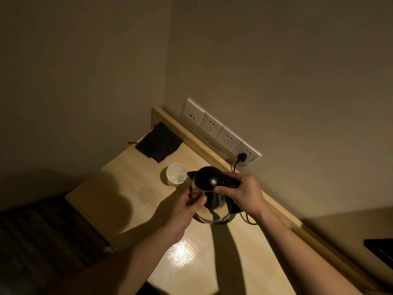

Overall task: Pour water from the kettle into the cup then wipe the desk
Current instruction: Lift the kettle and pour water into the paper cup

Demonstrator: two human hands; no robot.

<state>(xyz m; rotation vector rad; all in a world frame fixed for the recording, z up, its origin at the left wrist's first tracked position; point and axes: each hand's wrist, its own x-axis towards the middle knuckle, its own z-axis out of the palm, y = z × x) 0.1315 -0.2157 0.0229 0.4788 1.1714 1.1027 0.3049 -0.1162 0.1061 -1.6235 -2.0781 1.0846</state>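
A kettle [207,179] with a black lid and shiny steel body is tilted toward a white cup [177,174] on the wooden desk [191,256]. Its spout hangs over the cup's rim, and water lies inside the cup. My right hand [240,193] grips the kettle's black handle. My left hand [187,206] rests its fingers against the steel body on the left side. A dark folded cloth [158,142] lies at the desk's far corner, behind the cup. A wet patch [148,195] shows on the desk left of the kettle.
A row of white wall sockets [221,133] runs above the desk's raised back edge, with a black plug [242,156] in the rightmost one and its cord trailing behind the kettle. A dark object [380,250] sits at far right. Dark floor lies to the left.
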